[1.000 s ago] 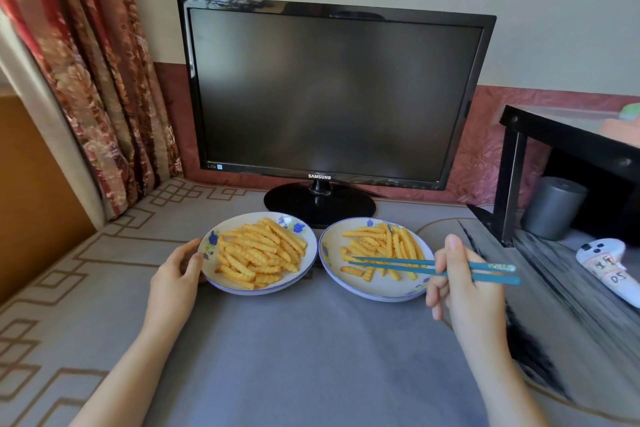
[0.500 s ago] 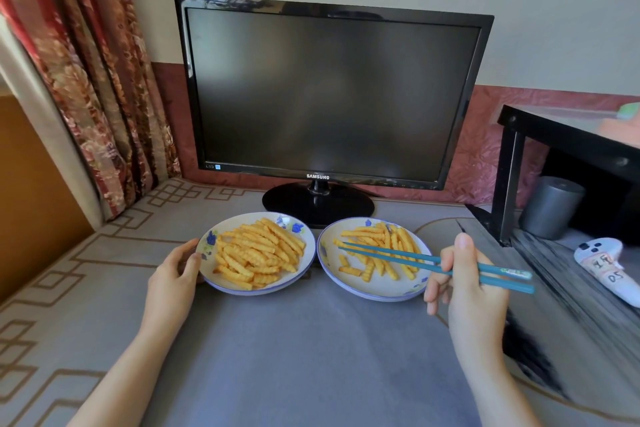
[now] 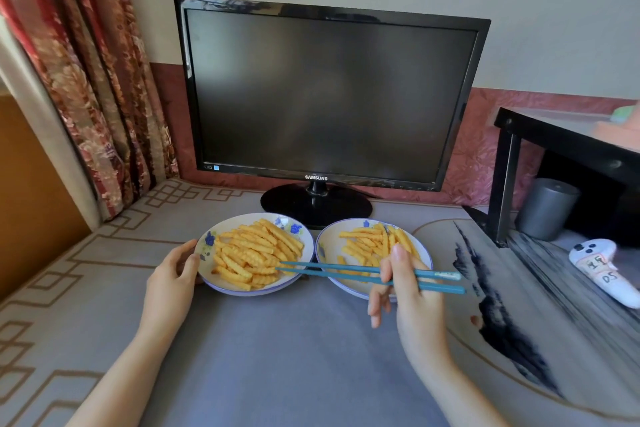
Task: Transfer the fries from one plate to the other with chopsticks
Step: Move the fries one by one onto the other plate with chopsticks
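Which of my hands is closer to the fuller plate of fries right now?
Left. The left hand holds the fuller plate by its left rim. The right hand hangs over the other plate with the chopsticks in its grip; only their tips reach the fuller plate.

I see a grey cloth surface (image 3: 277, 357) with a tan fret border. The right plate (image 3: 349, 289) lies beneath the right hand (image 3: 412, 291) and its grip. The left plate (image 3: 227, 227) sits just beside it, under the tips of the chopsticks (image 3: 443, 275), with the monitor base (image 3: 315, 208) beyond both. A white controller (image 3: 602, 270) lies well right of the grip.
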The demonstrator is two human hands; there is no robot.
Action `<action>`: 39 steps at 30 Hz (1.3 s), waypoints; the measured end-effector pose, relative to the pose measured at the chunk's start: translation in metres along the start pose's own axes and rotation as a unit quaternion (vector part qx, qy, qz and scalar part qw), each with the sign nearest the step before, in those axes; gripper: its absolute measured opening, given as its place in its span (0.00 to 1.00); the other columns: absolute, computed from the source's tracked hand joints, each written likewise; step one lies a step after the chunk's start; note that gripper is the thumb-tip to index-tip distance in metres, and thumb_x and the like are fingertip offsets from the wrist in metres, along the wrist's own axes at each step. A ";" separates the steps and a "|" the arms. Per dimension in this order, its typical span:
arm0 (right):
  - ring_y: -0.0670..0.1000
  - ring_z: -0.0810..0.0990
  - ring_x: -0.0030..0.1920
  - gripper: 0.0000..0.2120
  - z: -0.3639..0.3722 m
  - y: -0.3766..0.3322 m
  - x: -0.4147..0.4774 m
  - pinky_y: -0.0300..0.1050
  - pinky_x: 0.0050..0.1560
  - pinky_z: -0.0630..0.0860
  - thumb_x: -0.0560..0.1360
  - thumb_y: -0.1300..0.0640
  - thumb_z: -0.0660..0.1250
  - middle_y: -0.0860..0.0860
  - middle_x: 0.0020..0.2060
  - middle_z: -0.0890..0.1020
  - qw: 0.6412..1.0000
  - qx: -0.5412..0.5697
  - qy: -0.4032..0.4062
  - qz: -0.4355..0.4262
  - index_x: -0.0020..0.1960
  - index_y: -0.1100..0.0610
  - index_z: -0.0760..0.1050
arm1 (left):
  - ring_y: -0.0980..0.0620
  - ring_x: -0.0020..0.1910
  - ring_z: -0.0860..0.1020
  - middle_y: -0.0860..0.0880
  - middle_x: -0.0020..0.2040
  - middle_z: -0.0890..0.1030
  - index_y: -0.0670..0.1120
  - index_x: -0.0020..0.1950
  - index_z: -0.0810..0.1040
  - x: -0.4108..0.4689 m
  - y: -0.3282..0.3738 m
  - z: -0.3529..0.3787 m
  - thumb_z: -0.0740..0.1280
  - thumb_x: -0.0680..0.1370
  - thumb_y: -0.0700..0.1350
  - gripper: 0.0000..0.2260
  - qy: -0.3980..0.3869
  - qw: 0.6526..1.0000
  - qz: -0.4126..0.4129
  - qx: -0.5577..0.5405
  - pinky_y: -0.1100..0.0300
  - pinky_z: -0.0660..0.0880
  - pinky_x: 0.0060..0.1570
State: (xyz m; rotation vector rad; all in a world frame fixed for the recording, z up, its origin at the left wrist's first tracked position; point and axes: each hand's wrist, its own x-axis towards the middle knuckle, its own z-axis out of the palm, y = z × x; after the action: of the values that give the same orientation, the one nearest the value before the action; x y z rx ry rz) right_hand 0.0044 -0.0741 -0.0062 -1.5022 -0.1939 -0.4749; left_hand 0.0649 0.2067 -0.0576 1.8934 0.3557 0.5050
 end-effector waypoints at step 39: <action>0.53 0.67 0.18 0.20 -0.037 -0.004 0.013 0.33 0.20 0.62 0.82 0.53 0.55 0.66 0.22 0.70 0.991 -0.030 0.132 -0.019 0.35 0.62 0.67 | 0.46 0.48 0.80 0.46 0.55 0.81 0.45 0.66 0.75 0.000 0.001 0.001 0.59 0.81 0.41 0.14 -0.002 1.000 -0.008 -0.006 0.59 0.70 0.47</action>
State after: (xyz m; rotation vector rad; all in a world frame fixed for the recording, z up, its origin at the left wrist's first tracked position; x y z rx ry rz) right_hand 0.0079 -0.1125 0.0000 -1.4804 0.0011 -0.7096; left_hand 0.0657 0.2058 -0.0569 1.8780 0.3644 0.4919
